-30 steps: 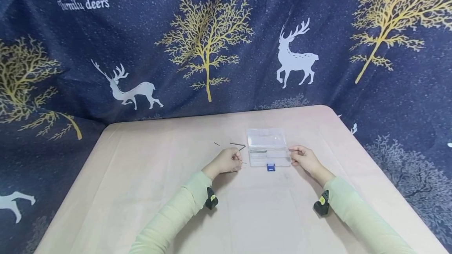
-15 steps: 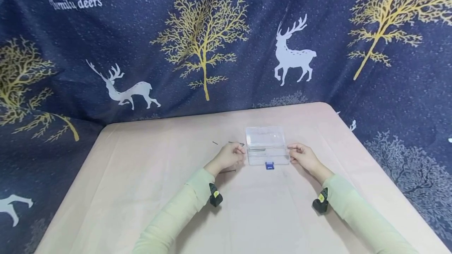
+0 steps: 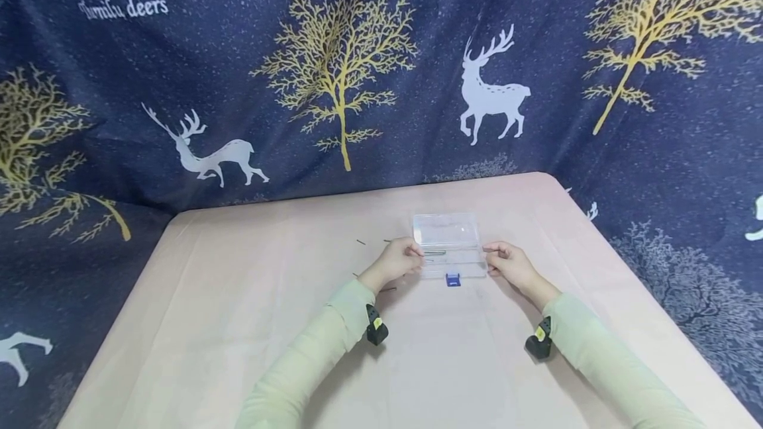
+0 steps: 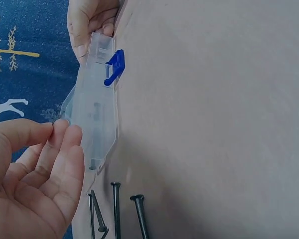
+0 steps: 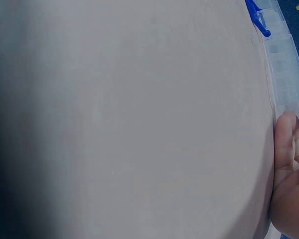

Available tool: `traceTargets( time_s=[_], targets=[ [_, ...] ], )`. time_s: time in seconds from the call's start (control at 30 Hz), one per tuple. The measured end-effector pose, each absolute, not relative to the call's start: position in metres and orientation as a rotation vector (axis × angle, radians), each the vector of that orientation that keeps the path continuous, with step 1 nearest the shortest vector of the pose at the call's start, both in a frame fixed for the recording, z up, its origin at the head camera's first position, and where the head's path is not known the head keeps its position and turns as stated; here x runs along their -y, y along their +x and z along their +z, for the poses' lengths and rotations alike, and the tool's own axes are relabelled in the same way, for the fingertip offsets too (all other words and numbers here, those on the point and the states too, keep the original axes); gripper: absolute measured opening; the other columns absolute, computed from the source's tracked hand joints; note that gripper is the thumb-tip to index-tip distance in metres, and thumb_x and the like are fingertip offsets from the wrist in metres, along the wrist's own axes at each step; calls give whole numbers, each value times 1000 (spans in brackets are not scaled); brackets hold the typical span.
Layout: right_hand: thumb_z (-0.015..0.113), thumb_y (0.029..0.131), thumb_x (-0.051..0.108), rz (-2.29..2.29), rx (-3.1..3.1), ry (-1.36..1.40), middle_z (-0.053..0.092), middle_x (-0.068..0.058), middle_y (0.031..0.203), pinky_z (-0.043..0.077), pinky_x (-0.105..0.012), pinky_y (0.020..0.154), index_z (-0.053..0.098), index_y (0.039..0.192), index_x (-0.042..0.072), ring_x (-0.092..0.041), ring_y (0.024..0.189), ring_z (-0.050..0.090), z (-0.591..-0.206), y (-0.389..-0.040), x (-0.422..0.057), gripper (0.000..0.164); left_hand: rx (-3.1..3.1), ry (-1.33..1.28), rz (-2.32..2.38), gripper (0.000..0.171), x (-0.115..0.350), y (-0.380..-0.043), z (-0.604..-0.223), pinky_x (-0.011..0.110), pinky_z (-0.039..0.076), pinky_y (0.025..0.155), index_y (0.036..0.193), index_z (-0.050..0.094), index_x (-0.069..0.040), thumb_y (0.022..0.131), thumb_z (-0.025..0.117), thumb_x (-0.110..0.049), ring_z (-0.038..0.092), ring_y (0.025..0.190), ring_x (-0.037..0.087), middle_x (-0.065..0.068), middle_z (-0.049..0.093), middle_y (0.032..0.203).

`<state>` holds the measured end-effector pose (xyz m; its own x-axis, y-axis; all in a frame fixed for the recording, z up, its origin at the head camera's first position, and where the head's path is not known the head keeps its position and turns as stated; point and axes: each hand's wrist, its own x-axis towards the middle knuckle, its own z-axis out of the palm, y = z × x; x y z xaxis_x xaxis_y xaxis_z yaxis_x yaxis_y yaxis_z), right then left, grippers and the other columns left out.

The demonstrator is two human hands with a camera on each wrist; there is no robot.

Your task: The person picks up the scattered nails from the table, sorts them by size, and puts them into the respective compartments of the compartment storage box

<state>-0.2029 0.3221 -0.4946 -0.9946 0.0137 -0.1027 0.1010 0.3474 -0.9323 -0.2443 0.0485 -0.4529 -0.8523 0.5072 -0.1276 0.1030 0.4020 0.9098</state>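
Observation:
A clear plastic box (image 3: 467,257) with a blue latch (image 3: 453,280) lies with its lid (image 3: 447,229) raised behind it. Long nails (image 3: 435,253) rest in its rear compartment. My left hand (image 3: 396,260) is at the box's left end, fingertips over the edge. In the left wrist view that left hand (image 4: 40,169) pinches with thumb and index finger; a thin nail (image 3: 429,260) shows faintly by the fingertips, mostly hidden. My right hand (image 3: 512,267) holds the box's right end, and the right wrist view shows its fingers (image 5: 285,132) against the wall.
Loose nails (image 4: 116,209) lie on the pink-covered table (image 3: 238,296) below and left of my left hand, one small nail (image 3: 361,241) farther out. A dark blue cloth (image 3: 226,85) with deer and trees hangs behind the table.
My left hand has picked up a thin nail from the table and moved right to the box's left end. The right hand stays at the box. The view has shifted slightly.

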Motion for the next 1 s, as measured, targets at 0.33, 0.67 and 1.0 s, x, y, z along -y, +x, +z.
traceTargets(
  time_s=[0.33, 0.67, 1.0],
  targets=[
    [50, 94, 4, -1729, -2523, 97, 64, -10, 89, 56, -18, 65, 45, 125, -16, -5, 65, 59, -490, -207, -317, 38, -2276, 479, 1445, 16, -43, -241, -447, 27, 57, 73, 103, 59, 2, 90, 60, -5, 67, 86, 29, 14, 66, 94],
    [49, 93, 5, -1680, -2475, 127, 63, -15, 95, 57, -21, 69, 41, 128, -18, -6, 69, 59, -487, -207, -316, 42, -2243, 491, 1512, 23, -28, -244, -445, 34, 58, 78, 109, 58, 8, 88, 60, -3, 67, 86, 30, 17, 63, 97],
    [50, 93, 7, -1690, -2378, 202, 61, -3, 87, 58, -22, 69, 38, 130, -18, -6, 69, 58, -479, -206, -319, 46, -2306, 404, 1551, 20, -2, -249, -443, 32, 58, 75, 106, 58, 9, 90, 58, -4, 68, 84, 31, 17, 64, 95]
  ],
)
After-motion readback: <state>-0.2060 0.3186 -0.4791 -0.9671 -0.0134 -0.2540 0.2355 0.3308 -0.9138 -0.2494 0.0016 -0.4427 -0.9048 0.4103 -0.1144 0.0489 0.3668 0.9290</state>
